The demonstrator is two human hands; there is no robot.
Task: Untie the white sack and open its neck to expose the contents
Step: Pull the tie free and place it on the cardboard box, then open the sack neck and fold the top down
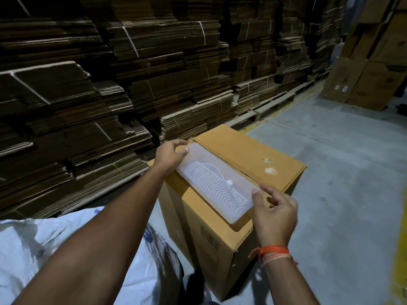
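Stacks of flattened cardboard [123, 84] fill the whole wall from nine o'clock round to one o'clock, bundled with pale straps and resting on low pallets [284, 100]. The grey concrete floor [343, 164] opens out toward three o'clock, with upright brown cartons [374, 69] piled at two o'clock and a yellow painted line [399, 256] at the four o'clock edge.

The white sack [39, 245] lies low at seven to eight o'clock, its woven surface crumpled, faint blue print showing near its right side — neither hand is on it, and I cannot see its neck or any tie from here.

Just beside the sack, toward the centre, stands a closed cardboard box [242, 164] with a barcode label on its near face. On its top lies a long translucent plastic tray [217, 183], moulded with a wavy-ribbed sole shape, set diagonally from eleven o'clock to five o'clock.

Both arms reach forward over the sack to the tray. The left hand [169, 156] is stretched out at the far end, fingers curled over the tray's corner, thumb pressing on its top — it grips that end. The right hand [274, 211], wrist bent and carrying an orange thread band [273, 253], pinches the near end's edge between thumb and fingers, index finger lifted slightly.
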